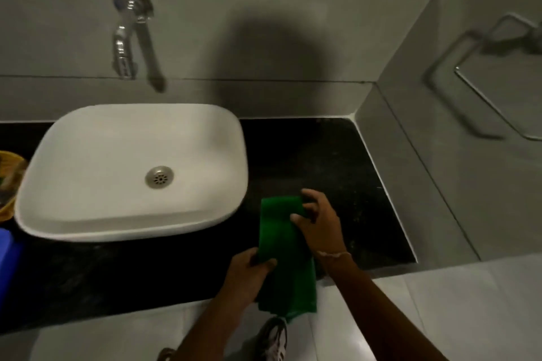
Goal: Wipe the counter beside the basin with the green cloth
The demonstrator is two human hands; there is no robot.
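A green cloth [283, 249] is stretched lengthwise over the black counter [328, 161], just right of the white basin [88, 161]. My left hand [249, 272] pinches the cloth's near left edge at the counter's front. My right hand [318, 220] grips its far end, fingers curled over the fabric. The cloth's lower part hangs past the counter's front edge.
A chrome tap [124, 47] juts from the grey tiled wall above the basin. A grey side wall with a metal towel ring [481, 79] bounds the counter on the right. A yellow object [8, 179] and a blue object [7, 261] sit at the far left. My shoe [274, 340] shows on the floor.
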